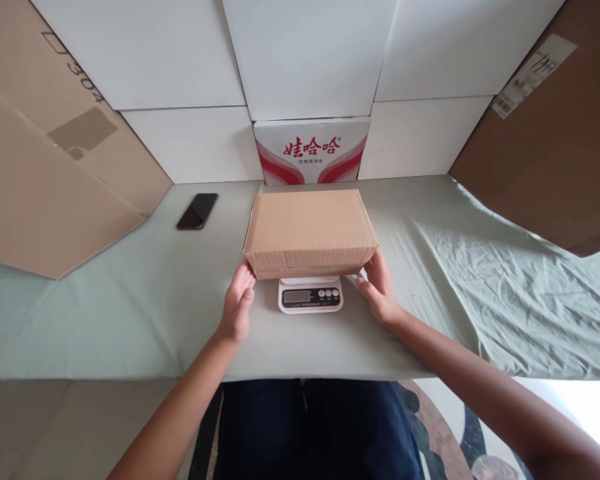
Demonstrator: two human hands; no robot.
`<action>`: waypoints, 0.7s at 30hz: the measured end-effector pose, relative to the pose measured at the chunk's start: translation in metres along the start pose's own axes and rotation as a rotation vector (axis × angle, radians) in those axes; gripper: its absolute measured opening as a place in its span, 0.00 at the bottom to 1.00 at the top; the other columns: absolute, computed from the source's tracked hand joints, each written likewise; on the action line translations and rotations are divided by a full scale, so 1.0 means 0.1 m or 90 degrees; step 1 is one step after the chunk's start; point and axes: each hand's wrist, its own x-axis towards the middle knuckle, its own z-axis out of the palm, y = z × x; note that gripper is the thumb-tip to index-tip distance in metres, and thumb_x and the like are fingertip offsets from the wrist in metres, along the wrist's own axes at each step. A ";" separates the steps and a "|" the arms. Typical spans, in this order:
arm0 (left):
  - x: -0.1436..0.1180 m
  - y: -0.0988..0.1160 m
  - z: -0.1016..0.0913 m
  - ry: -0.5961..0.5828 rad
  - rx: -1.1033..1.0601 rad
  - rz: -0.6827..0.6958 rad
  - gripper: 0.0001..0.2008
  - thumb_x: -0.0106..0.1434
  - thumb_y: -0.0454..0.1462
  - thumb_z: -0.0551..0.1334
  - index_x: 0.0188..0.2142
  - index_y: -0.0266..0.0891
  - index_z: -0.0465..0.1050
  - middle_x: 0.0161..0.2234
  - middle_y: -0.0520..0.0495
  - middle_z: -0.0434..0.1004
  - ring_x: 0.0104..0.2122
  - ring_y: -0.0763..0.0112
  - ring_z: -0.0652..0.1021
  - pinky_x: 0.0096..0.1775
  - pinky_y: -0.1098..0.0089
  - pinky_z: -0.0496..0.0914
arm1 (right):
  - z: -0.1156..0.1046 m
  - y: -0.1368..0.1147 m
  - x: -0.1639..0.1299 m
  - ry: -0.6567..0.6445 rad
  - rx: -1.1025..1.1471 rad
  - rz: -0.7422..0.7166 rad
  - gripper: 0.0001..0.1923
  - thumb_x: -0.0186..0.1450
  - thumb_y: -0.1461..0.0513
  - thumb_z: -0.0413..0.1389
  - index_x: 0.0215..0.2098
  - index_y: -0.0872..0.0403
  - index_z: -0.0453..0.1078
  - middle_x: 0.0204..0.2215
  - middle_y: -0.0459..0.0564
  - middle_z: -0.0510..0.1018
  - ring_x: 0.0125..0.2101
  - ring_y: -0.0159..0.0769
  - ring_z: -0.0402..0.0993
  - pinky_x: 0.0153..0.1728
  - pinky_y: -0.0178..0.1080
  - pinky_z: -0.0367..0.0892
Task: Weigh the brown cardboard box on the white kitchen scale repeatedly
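Observation:
A closed brown cardboard box [310, 223] sits over a small white kitchen scale [311, 308], hiding most of its platform. Whether the box rests fully on it, I cannot tell. My left hand [239, 300] is at the near left corner of the box, its fingers against the side and partly hidden. At the near right corner my right hand [379, 288] grips the opposite side, with some fingers out of sight behind it. The scale's dark panel faces me; its display shows no readable figures.
A black phone [197, 211] lies on the green cloth [190, 300] to the left. A white and red carton [311, 152] stands behind the box against white panels [310, 60]. Large cardboard sheets flank the table at left [55, 160] and right [555, 147].

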 end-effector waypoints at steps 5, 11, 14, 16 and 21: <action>0.03 0.03 -0.02 0.029 -0.010 0.028 0.38 0.69 0.56 0.59 0.72 0.43 0.61 0.74 0.36 0.60 0.74 0.46 0.59 0.72 0.49 0.57 | -0.01 0.04 0.01 0.019 0.001 -0.001 0.37 0.70 0.45 0.57 0.73 0.35 0.52 0.72 0.48 0.61 0.71 0.55 0.59 0.70 0.64 0.59; 0.03 0.02 -0.03 0.031 -0.003 -0.005 0.38 0.69 0.58 0.59 0.72 0.43 0.62 0.74 0.37 0.59 0.74 0.45 0.58 0.72 0.48 0.57 | -0.02 0.03 0.03 0.023 0.020 0.009 0.36 0.70 0.46 0.56 0.73 0.35 0.51 0.75 0.45 0.57 0.73 0.54 0.56 0.72 0.64 0.57; 0.00 0.00 -0.03 0.026 0.011 -0.041 0.40 0.68 0.60 0.58 0.71 0.40 0.63 0.73 0.34 0.61 0.74 0.43 0.58 0.72 0.46 0.55 | -0.01 0.01 0.04 0.007 0.028 0.003 0.34 0.70 0.47 0.57 0.71 0.37 0.55 0.73 0.47 0.61 0.72 0.54 0.57 0.72 0.61 0.57; -0.01 -0.01 -0.03 0.023 0.017 -0.046 0.41 0.67 0.60 0.59 0.70 0.38 0.64 0.72 0.32 0.62 0.74 0.42 0.59 0.73 0.45 0.53 | 0.00 0.01 0.05 -0.002 0.028 0.002 0.34 0.70 0.47 0.57 0.71 0.38 0.56 0.72 0.48 0.63 0.72 0.53 0.58 0.71 0.60 0.58; -0.02 0.00 -0.02 0.019 0.021 -0.042 0.41 0.68 0.60 0.58 0.70 0.37 0.64 0.72 0.30 0.63 0.73 0.42 0.60 0.73 0.44 0.52 | -0.01 0.01 0.05 -0.003 0.020 0.007 0.35 0.70 0.46 0.57 0.72 0.41 0.56 0.71 0.50 0.64 0.71 0.54 0.60 0.69 0.60 0.61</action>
